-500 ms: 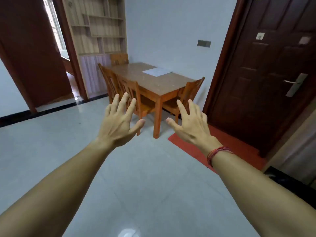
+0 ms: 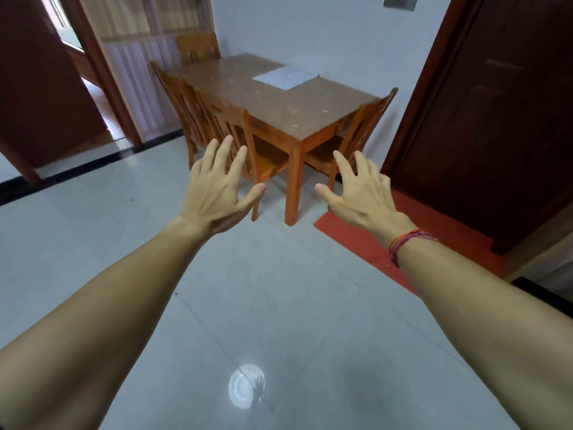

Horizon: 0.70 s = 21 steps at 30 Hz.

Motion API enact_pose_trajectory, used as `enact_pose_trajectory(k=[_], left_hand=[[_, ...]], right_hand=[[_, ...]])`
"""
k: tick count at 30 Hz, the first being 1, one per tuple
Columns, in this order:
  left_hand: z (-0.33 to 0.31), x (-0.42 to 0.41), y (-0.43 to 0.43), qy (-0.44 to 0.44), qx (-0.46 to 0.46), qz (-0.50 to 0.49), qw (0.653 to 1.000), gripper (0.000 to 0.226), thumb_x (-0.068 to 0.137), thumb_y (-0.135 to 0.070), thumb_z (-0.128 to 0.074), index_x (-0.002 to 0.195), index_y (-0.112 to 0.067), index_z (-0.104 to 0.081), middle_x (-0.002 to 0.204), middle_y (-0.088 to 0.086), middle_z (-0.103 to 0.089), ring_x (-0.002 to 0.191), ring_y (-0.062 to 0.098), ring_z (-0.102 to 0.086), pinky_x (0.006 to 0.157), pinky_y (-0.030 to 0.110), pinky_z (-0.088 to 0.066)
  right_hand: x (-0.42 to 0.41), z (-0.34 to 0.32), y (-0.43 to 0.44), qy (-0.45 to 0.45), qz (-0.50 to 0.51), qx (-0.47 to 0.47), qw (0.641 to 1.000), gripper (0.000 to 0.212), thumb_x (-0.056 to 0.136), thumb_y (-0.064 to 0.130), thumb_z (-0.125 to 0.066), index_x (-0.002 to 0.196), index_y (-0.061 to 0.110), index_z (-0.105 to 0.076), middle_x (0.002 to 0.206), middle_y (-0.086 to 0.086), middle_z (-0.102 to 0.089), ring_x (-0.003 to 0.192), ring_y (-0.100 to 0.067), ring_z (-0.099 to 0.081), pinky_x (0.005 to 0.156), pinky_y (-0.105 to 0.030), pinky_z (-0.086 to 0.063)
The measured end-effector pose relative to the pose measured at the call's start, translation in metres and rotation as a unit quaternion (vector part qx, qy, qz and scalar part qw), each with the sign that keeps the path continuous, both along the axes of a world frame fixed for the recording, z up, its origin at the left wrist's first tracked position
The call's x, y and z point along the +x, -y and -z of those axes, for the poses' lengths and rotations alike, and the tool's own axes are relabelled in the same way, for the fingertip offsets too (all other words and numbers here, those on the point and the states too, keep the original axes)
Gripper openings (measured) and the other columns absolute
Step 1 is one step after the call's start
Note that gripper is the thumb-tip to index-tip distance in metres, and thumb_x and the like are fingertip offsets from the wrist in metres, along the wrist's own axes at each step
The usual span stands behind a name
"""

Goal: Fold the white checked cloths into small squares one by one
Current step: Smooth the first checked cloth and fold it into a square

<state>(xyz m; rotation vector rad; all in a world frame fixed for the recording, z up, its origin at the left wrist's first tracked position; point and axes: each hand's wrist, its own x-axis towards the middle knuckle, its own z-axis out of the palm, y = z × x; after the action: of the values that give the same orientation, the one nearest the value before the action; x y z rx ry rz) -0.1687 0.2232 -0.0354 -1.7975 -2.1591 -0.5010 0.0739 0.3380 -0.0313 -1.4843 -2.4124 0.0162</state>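
Head view: both bare arms stretch forward over the glossy pale grey tiled floor (image 2: 263,305), backs of the hands up. The left hand (image 2: 214,193) has its fingers (image 2: 220,150) straight and spread, thumb out to the side, and holds nothing. The right hand (image 2: 361,193) is likewise spread, its fingers (image 2: 344,167) only slightly bent, and it too holds nothing. A braided red string bracelet (image 2: 406,243) circles the right wrist.

Beyond the fingertips, well apart from them, stands the rectangular brown wooden table (image 2: 279,103). The flat white checked cloth (image 2: 286,76) lies on its far half, toward the wall side, well past both sets of fingers and touched by neither. Whether it is one cloth or several stacked cannot be told, and its check pattern is faint.

Just past the left fingers a row of orange-brown slatted wooden chairs (image 2: 229,131) is tucked along the table's long side. Past the right fingers another wooden chair (image 2: 366,119) stands at the near end. A further chair back (image 2: 197,48) shows at the far end.

To the right of the right fingers a flat red floor mat (image 2: 434,240) lies before a dark brown panelled door (image 2: 496,119). Far beyond the left fingers rises a pale wooden shelf unit (image 2: 148,20). Near the elbows, a round light reflection (image 2: 246,386) shines on the tiles.
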Motion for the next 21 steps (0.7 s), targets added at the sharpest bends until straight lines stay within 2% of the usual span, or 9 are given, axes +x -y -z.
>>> enact_pose_trajectory(k=[10,21], left_hand=[[0.029,-0.072,-0.161,0.028,-0.019,-0.005,0.999,0.079,0.092,-0.068,-0.027,0.152,-0.016,-0.020,0.160,0.012,-0.012,0.147,0.031,-0.008,0.115,0.049,-0.020],[0.012,-0.160,-0.335,0.024,-0.020,-0.031,0.999,0.079,0.092,-0.069,-0.026,0.152,-0.018,-0.021,0.160,0.012,-0.015,0.147,0.031,-0.010,0.114,0.050,-0.021]], right_hand=[[-0.082,0.025,-0.162,0.007,-0.011,-0.027,1.000,0.079,0.084,0.070,-0.035,0.150,0.032,-0.013,0.157,-0.014,-0.016,0.142,-0.035,-0.018,0.109,-0.055,-0.023],[-0.169,0.020,-0.344,0.010,-0.030,-0.042,0.999,0.077,0.084,0.069,-0.035,0.149,0.033,-0.015,0.154,-0.013,-0.021,0.139,-0.034,-0.022,0.108,-0.053,-0.024]])
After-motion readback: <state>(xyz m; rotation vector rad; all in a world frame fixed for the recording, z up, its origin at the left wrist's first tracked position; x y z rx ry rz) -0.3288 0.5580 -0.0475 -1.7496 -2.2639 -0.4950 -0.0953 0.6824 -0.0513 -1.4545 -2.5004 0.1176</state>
